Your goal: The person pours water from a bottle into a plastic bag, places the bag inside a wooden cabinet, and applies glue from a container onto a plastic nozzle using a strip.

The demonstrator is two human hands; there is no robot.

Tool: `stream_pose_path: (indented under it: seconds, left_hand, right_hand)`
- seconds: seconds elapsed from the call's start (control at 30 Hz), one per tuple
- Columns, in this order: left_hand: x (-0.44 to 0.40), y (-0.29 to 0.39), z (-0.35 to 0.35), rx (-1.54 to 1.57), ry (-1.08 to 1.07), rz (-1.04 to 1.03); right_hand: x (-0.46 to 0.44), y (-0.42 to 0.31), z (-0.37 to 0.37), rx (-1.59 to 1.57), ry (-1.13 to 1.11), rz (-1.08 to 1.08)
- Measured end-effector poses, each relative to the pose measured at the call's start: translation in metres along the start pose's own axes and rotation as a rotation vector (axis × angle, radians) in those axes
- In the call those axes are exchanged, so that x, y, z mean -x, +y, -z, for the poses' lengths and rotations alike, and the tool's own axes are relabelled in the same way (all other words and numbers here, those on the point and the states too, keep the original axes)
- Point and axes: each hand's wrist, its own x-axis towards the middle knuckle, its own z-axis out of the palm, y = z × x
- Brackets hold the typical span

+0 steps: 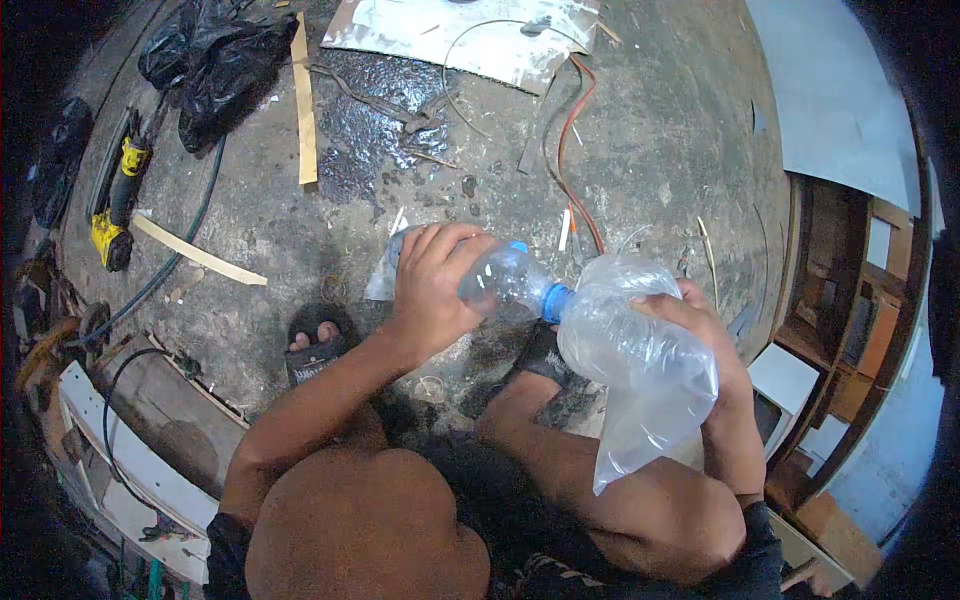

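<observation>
My left hand (440, 285) is wrapped round a clear plastic bottle (500, 282), which lies sideways with its neck pointing right. A blue cap or ring (557, 302) shows at the neck, right against a puffed-out clear plastic bag (640, 350). Whether the neck goes into the bag is unclear. On the bag's far right side, the fingers of my right hand (690, 315) close on the plastic film. One corner of the bag hangs down over my leg. Both items are held above the floor, between my knees and feet.
A yellow-and-black power tool (120, 195) and black plastic bags (225, 60) lie at left. Ahead are a wet patch (370, 110), a whitish board (450, 40) and a red cord (570, 140). Wood strips (304, 110) lie about. A wooden shelf frame (840, 300) stands at right.
</observation>
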Motion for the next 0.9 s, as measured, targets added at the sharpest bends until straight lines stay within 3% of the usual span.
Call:
stream_pose_path:
  seconds: [0.47,0.67,0.77,0.9]
  left_hand:
    - [0.0,0.0,-0.001,0.023,0.005,-0.002]
    - [-0.001,0.004,-0.001,0.036,-0.007,0.022]
    - [-0.003,0.007,-0.001,0.045,0.009,0.011]
    - [-0.004,0.009,-0.002,0.064,0.007,0.027]
  right_hand:
    - [-0.003,0.001,0.003,0.049,0.0,-0.003]
    - [0.007,-0.004,-0.009,-0.003,0.132,0.009]
    - [-0.001,-0.003,0.004,0.012,-0.062,0.0]
    - [-0.007,0.014,0.007,-0.129,-0.082,-0.015]
